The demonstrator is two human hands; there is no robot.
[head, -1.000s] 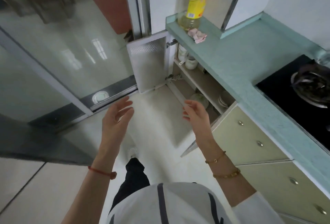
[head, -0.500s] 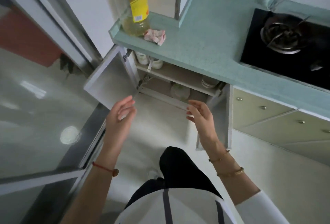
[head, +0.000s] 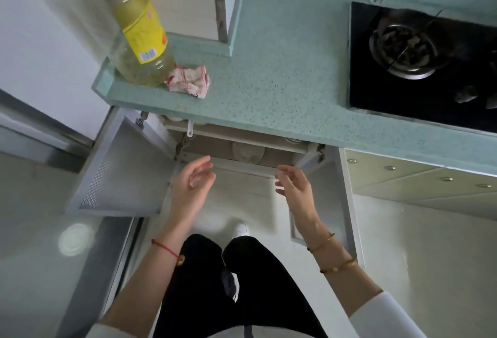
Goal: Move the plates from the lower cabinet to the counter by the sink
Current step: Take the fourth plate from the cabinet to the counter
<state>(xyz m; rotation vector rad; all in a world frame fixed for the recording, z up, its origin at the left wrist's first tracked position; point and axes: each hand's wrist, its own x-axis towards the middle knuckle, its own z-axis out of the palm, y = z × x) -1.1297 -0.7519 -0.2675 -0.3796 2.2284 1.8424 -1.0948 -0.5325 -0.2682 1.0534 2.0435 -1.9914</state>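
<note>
The lower cabinet stands open under the teal counter, both doors swung out. On its bottom shelf I see pale stacked plates, partly hidden by the counter edge and an inner shelf. My left hand and my right hand hover just in front of the cabinet's lower edge, palms facing each other, fingers relaxed and holding nothing. Neither hand touches the plates.
The left cabinet door and right door flank my hands. On the counter stand a yellow-labelled oil bottle and a crumpled pink cloth. A black gas hob lies to the right. Drawers sit beneath it.
I have stepped closer and turned square to the cabinet. Both hands have moved forward toward the opening, still empty, and the counter edge now hides more of the shelves.
</note>
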